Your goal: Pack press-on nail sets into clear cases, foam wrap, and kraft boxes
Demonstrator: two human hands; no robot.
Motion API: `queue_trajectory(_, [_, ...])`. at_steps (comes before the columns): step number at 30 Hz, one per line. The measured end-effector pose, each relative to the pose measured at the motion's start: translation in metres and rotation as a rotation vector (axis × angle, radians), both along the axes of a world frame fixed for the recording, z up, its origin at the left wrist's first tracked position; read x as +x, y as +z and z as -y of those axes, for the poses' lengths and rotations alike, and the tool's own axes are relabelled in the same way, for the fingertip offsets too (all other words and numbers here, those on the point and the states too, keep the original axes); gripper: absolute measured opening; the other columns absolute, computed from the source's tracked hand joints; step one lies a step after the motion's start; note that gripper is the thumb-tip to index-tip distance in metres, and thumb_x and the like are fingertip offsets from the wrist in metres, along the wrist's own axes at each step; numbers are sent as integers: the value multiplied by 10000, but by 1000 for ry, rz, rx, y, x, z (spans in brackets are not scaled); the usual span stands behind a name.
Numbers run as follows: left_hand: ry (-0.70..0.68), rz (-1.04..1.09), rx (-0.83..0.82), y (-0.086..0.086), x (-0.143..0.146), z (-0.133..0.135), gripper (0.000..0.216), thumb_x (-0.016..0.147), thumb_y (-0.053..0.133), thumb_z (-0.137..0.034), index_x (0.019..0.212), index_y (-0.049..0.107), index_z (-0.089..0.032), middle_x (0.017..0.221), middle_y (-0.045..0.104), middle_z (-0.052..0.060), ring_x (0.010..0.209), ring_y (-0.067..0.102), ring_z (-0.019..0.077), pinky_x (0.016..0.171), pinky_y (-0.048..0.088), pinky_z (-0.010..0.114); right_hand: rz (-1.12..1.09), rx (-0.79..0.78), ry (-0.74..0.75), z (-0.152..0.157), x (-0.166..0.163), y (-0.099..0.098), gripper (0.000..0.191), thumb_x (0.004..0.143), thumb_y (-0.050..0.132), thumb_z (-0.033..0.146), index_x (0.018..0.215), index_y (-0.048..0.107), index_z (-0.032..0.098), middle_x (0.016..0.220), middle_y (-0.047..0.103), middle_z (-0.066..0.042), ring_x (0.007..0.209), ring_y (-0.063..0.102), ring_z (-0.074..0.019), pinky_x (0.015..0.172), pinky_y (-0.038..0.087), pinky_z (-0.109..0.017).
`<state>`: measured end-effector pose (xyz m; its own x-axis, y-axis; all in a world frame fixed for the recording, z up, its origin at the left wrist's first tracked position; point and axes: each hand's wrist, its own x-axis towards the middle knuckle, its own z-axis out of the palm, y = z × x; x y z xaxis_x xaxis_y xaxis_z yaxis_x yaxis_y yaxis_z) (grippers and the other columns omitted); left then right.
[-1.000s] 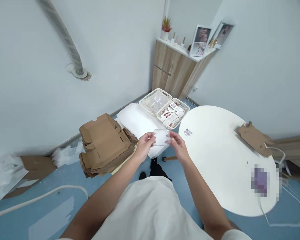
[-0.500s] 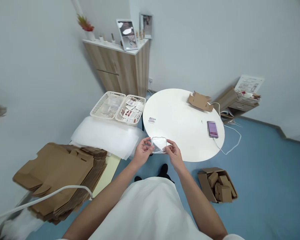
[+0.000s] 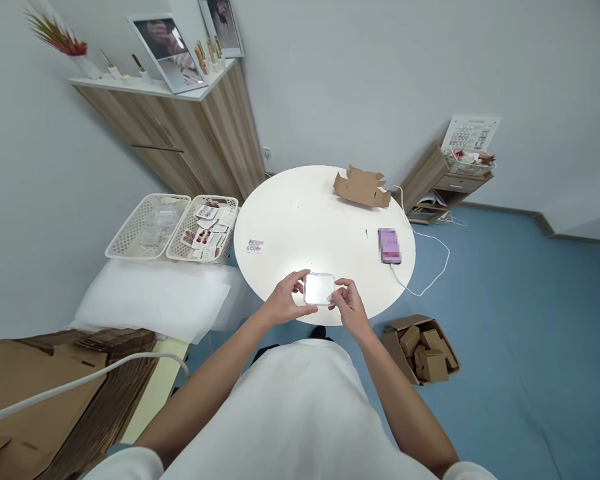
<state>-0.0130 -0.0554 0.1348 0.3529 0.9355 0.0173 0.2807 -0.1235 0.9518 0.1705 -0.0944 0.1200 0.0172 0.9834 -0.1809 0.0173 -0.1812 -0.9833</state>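
Note:
A small clear plastic case is held level above the near edge of the round white table. My left hand grips its left side, fingertips at the top corner and thumb along the lower edge. At the right side, my right hand pinches the case between thumb and fingers. Light glares off the case, so whether anything lies inside is hard to see. A small printed card with purple oval shapes lies on the table, left of the case.
An unfolded cardboard box and a purple blurred phone-like item with a white cable lie on the table. To the left stand two white baskets, white foam sheets and stacked flat cardboard. A carton of small boxes stands on the floor.
My view has shifted closer to the table and leftward things sit further left. The case stays in both hands; my left thumb has moved from its face to the lower edge.

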Motion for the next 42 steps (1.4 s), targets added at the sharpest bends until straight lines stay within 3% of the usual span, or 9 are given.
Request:
queue_trajectory(4, [-19,-6,-29,-4,24,-14,657,489,752,-248,1107,533,-268,1007,567,50,803,541,170,748,440,314,183,62,164,-4,37,4,252,826,414,412,1008,475,249,925,574,-39,863,555,-173,778,444,-351])
queue_trajectory(7, [-32,0,-61,-8,36,-24,651,509,743,-251,1118,513,-268,1058,547,57,848,537,175,761,439,319,411,110,186,-5,64,9,339,773,502,451,1054,474,263,1246,423,-78,1142,420,-230,895,392,-405])
queue_trajectory(10, [-103,-43,-48,-13,43,-32,679,531,733,-259,1155,466,-266,1107,513,61,886,522,176,775,436,328,578,147,170,-9,78,15,521,671,614,489,1112,444,271,1346,302,-86,1235,312,-274,929,368,-443])
queue_trajectory(13, [-205,-99,28,-16,47,-39,701,539,727,-262,1177,434,-266,1097,498,60,911,504,182,775,433,333,638,207,242,-18,76,20,618,622,655,498,1142,419,263,1382,243,-96,1256,284,-285,921,383,-439])
queue_trajectory(19, [-303,-80,103,-16,42,-51,698,543,725,-278,1174,427,-275,1110,479,59,981,478,204,764,442,335,737,218,423,-36,56,21,546,583,696,461,1017,454,235,1397,226,-110,1260,286,-296,877,409,-446])
queue_trajectory(29, [-323,46,13,-34,25,-72,754,555,736,-288,1223,388,-295,1185,443,75,1009,482,207,786,428,336,769,228,336,-47,41,16,259,700,606,289,891,447,218,1343,342,-121,1184,403,-255,828,437,-409])
queue_trajectory(34, [-301,63,-56,-44,24,-71,947,521,768,-337,1319,258,-315,1142,466,65,812,530,130,806,417,343,761,266,305,-46,44,9,198,704,596,259,832,451,217,1344,346,-112,1182,410,-250,829,441,-405])
queue_trajectory(42, [-294,66,-144,-49,35,-78,761,556,754,-312,1237,417,-260,898,533,22,726,508,111,746,440,313,675,248,380,-67,63,2,293,674,625,250,903,444,230,1315,396,-94,1172,425,-235,861,429,-414])
